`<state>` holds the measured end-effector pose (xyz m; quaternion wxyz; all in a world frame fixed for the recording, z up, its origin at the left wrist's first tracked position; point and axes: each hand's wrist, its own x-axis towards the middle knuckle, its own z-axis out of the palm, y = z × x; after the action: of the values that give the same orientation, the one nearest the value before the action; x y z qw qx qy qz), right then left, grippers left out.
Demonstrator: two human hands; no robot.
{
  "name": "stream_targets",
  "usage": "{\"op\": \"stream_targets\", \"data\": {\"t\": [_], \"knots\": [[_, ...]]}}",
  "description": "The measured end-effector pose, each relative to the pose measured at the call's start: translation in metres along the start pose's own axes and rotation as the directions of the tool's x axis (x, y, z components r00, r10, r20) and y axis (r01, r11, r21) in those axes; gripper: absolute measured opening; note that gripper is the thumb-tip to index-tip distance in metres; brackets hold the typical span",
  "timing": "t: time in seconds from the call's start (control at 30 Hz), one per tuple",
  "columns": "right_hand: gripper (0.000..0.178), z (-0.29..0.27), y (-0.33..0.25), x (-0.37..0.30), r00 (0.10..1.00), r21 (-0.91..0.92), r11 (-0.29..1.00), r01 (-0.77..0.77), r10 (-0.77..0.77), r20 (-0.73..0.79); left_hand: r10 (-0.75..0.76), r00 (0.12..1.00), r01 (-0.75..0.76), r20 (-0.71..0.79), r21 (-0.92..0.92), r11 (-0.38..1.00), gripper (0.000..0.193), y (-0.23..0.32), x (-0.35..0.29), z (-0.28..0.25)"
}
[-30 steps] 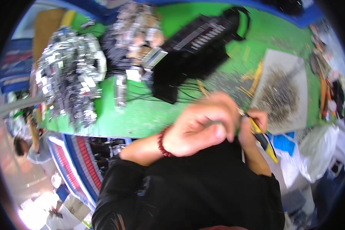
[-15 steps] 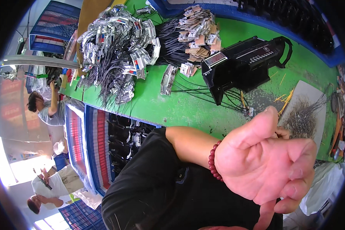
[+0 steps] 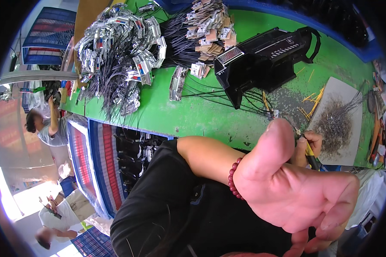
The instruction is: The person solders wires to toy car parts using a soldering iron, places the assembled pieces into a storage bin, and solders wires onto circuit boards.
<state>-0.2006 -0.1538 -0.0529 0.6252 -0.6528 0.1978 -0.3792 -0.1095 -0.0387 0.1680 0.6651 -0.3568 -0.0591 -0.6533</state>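
Observation:
My left hand (image 3: 283,188) is raised close to the view, palm showing, with a dark red bead bracelet (image 3: 234,177) at the wrist. It is open and holds nothing; its thumb sticks up and its fingers bend loosely. Behind it, my right hand (image 3: 314,141) is partly hidden and closed round a slim tool (image 3: 309,155) with a black and yellow handle, whose exact kind I cannot make out. Beyond the hands, a black plastic housing (image 3: 266,64) lies on the green bench, with dark wires (image 3: 253,100) running out beside it.
A large heap of silvery parts with dark leads (image 3: 116,47) and a stack of small boards (image 3: 210,32) cover the bench's far left. On the right, a pale board (image 3: 336,120) bears dark scraps near yellow wires (image 3: 317,100). Two people (image 3: 51,128) are at the left.
The bench scene has shifted slightly left and up. My right hand shows more from behind the left one, and the tool in it has come into sight.

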Motion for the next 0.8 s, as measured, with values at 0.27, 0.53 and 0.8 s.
{"op": "stream_targets", "data": {"t": [0.27,0.53,0.8], "knots": [[0.024,-0.003,-0.004,0.003,0.999,-0.013,1.000,-0.006,0.005,-0.035,-0.094,0.989,0.128,-0.115,0.344,0.930,0.116,0.019,0.005,0.020],[0.032,-0.002,-0.017,0.002,0.990,-0.080,0.996,-0.042,0.031,-0.135,-0.135,0.990,0.143,-0.050,0.438,0.887,0.102,0.029,-0.011,-0.010],[0.031,0.006,-0.038,0.020,0.989,-0.362,0.921,0.145,-0.129,0.068,0.121,0.935,0.078,-0.332,-0.137,-0.987,0.022,0.128,-0.051,-0.012]]}}
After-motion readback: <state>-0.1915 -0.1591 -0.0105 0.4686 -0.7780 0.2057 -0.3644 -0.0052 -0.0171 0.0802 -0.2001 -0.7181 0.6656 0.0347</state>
